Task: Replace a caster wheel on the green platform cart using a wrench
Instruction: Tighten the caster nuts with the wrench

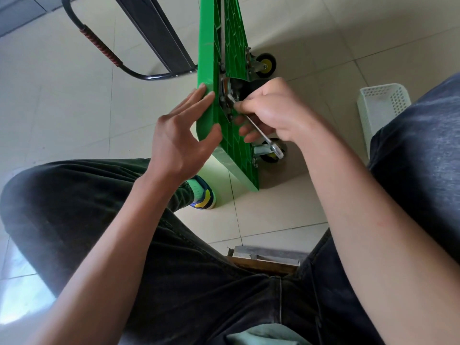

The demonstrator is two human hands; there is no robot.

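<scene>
While the green platform cart (225, 135) stands on its edge on the tiled floor (62, 100), the person sits in front of it w/ both hands on it. The left hand (181, 135) is spread open, fingers straight and apart; fingertips and thumb press on the smooth top side of the deck, holding nothing. The right hand (271, 110) has its fingers curled round the wrench (258, 129) and pinches it near the head. The wrench head sits at the mounting plate of the upper near caster wheel (232, 93), on the ribbed underside; the free end points down-right, toward the lower near caster (270, 151). Whether the head is really on a nut, cannot tell.

Counted: 2 hands, 1 wrench, 3 casters visible, incl. one w/ yellow hub (265, 64) further back. 1 black cart handle (104, 48) w/ red grip lies folded at left. 1 white perforated basket (380, 108) stands at right, well apart from the cart
</scene>
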